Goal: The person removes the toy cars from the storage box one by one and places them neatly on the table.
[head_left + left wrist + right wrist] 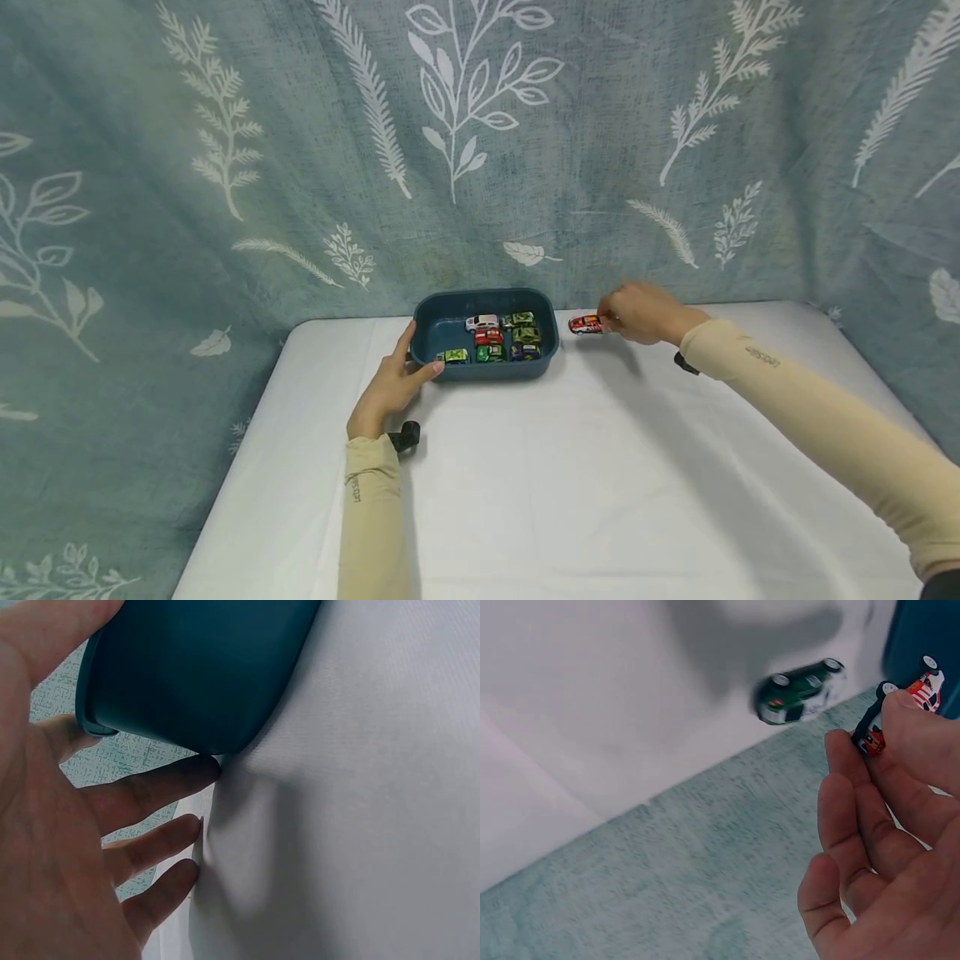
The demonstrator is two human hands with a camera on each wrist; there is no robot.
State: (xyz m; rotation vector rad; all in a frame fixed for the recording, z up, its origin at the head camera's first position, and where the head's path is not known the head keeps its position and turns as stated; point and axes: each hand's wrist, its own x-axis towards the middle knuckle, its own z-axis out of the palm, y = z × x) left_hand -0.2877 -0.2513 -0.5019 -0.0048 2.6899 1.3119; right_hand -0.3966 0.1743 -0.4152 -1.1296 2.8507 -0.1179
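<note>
My right hand point(643, 312) pinches a red and white toy car point(585, 324) between thumb and fingers, just right of the blue plastic bin point(487, 372). The right wrist view shows the wheels of this car turned upward past the thumb. A green and white toy car point(799, 694) lies on the table near the back edge, hidden by the hand in the head view. At the bin's left end, my left hand point(390, 379) holds the corner, thumb over the near rim and index finger along the side. Its other fingers extend beneath the rim in the left wrist view.
Inside the bin are several toy cars, among them a white one point(482, 322), a red one point(489, 336) and a lime green one point(453, 356). A white cloth covers the table point(525, 483). Leaf-patterned fabric point(480, 233) hangs behind the back edge.
</note>
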